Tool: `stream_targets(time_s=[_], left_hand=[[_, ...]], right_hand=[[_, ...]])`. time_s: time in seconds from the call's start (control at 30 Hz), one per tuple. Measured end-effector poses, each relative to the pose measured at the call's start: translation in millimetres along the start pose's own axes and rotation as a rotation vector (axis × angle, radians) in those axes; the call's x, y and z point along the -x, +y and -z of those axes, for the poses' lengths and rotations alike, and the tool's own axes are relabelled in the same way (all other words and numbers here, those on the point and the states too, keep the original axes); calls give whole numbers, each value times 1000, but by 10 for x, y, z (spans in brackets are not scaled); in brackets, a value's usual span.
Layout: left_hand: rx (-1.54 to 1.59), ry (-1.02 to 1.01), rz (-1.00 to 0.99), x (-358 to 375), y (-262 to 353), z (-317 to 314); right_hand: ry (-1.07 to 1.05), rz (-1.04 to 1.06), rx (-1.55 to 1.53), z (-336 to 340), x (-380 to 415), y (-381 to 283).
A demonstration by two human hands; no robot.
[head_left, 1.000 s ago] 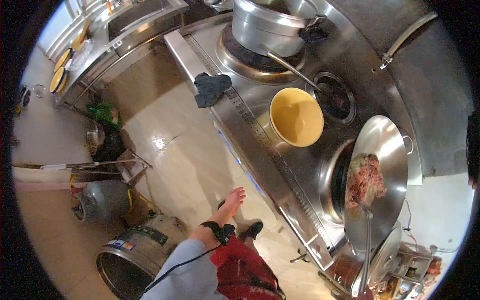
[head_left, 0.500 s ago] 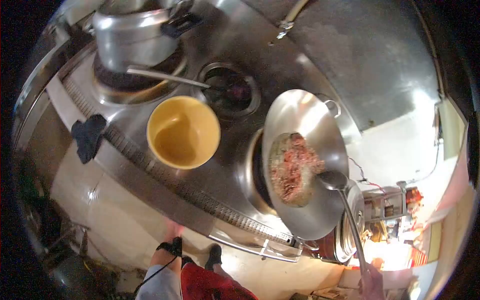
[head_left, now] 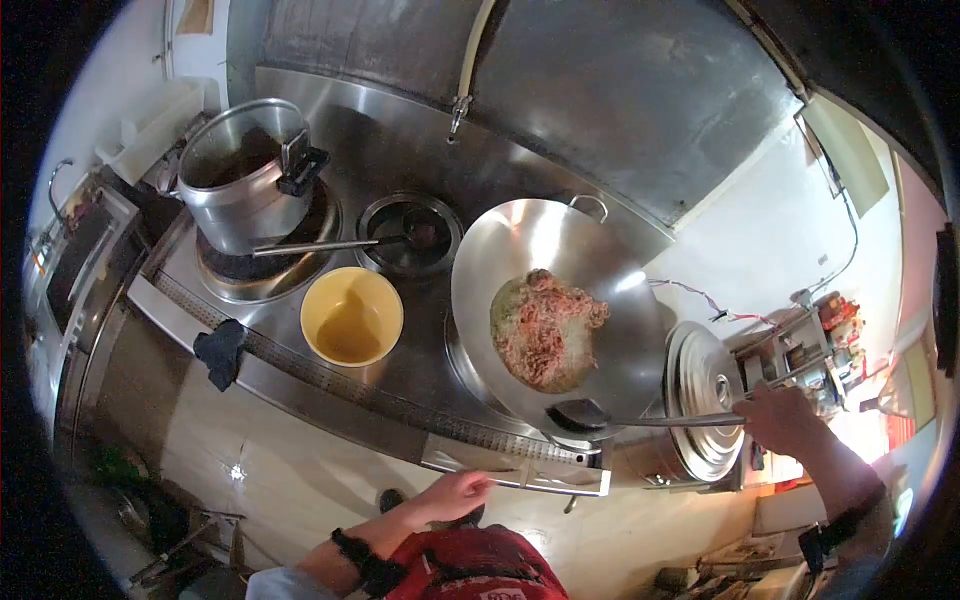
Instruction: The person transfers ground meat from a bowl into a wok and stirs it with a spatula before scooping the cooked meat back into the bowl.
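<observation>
My right hand [head_left: 782,421] is wrapped round the long handle of a metal ladle [head_left: 660,421]. Its dark bowl rests low inside the large steel wok [head_left: 540,235], near the rim on my side. Pinkish-brown minced meat [head_left: 548,330] lies in the wok's bottom with some liquid around it. My left hand [head_left: 462,493] hovers in front of the stove's front edge, fingers curled in, with no object visible in them. Left of the wok, a yellow pot [head_left: 378,292] with some brownish contents stands on the steel stove top.
A tall metal pot [head_left: 240,215] sits on the left burner. Another ladle [head_left: 325,245] lies across to a round well [head_left: 445,262]. A dark cloth [head_left: 220,352] hangs over the front ledge. A lidded steel pot [head_left: 705,400] stands right of the wok; a tap [head_left: 459,115] hangs behind.
The view has tilted and shifted, and my left hand now shows. The ladle has moved from the meat's edge to the wok's near side, its handle now pointing right.
</observation>
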State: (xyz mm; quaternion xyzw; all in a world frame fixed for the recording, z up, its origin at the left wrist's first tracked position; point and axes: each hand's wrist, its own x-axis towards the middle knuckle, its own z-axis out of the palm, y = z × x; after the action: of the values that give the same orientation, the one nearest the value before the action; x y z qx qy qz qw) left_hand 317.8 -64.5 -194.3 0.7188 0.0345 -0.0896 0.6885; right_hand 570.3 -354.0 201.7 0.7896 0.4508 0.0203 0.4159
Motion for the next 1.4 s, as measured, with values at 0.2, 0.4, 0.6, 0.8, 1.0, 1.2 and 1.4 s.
stream_targets(time_s=[0.2,0.4,0.6,0.8,1.0,1.2,1.4], left_hand=[[-428,207,-564,-781,1202,-514],[-822,119,-458,-1200,912,-1068],[-829,3,-227,-1329,1046,-1066],[-853,62,-271,-1142,1133,-1049],[-844,82,-310,-1094,1096,-1056],[-851,179,-413,-1006,996,-1118],[-852,239,-452,-948,942,-1139]], right_hand=[[-376,115,-454,-599,-447,-898],[-310,-185,-579,-1018,-1085,-1498],[-33,-231,-750,-1653,-1641,-1319],[-535,-295,-1659,-1400,-1089,-772],[-607,-27,-1048,-561,-672,-413],[-456,144,-666,-69,-534,-380],[-620,178,-630,382,-617,-544]])
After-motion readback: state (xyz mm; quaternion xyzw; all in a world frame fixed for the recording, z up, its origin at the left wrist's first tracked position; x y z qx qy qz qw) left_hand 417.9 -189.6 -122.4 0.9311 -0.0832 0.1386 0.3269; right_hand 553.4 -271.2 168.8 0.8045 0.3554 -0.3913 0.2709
